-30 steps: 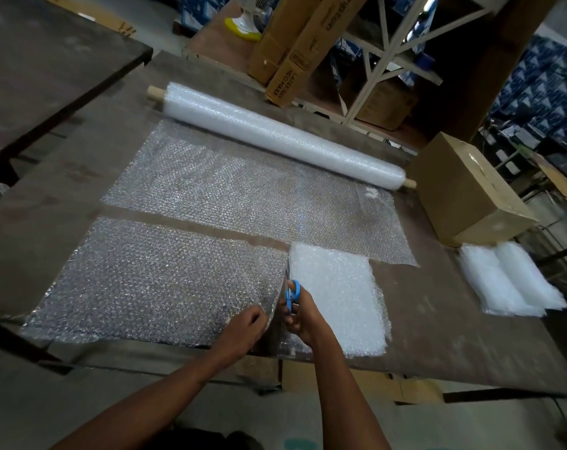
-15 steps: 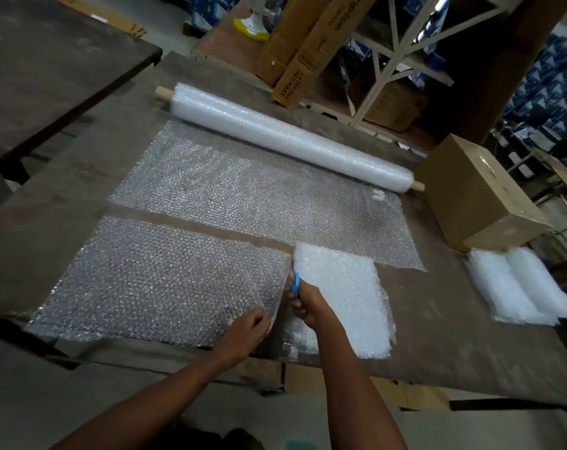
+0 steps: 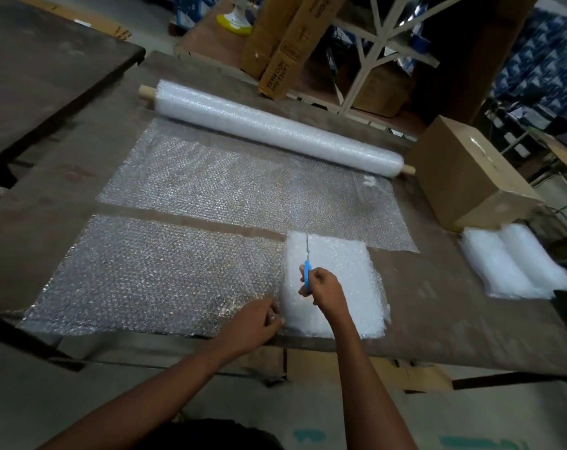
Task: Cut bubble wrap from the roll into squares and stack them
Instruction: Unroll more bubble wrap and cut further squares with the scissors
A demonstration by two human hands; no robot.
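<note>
Bubble wrap lies in several pieces on the dark worktable (image 3: pixel 438 303). Nearest the person, a long cut strip (image 3: pixel 152 274) is spread flat along the table's near edge, and its right end meets a white stack of cut squares (image 3: pixel 337 287), which also lies by the near edge. The left hand (image 3: pixel 256 323) sits at that meeting point, fingers curled and pinching the strip's right end close to the table edge. The right hand (image 3: pixel 324 287) is over the stack, fingers closed round the blue handles of a pair of scissors (image 3: pixel 307 264); the blades point away from the person and look closed or nearly so, their tip reaching the far edge of the stack. Whether the blades touch the squares cannot be told.

Beyond a bare band of table, a wider sheet (image 3: pixel 249 186) runs out flat from the roll (image 3: pixel 275 128), which lies across the far side of the table on a wooden core whose ends stick out at both sides. To the right, well apart from the hands, two more white piles (image 3: pixel 516 264) of cut wrap lie side by side, just in front of a brown cardboard box (image 3: pixel 467 170) standing at the table's right end. Behind the roll, long cartons (image 3: pixel 282 43) lean by a white metal frame (image 3: pixel 373 43)
</note>
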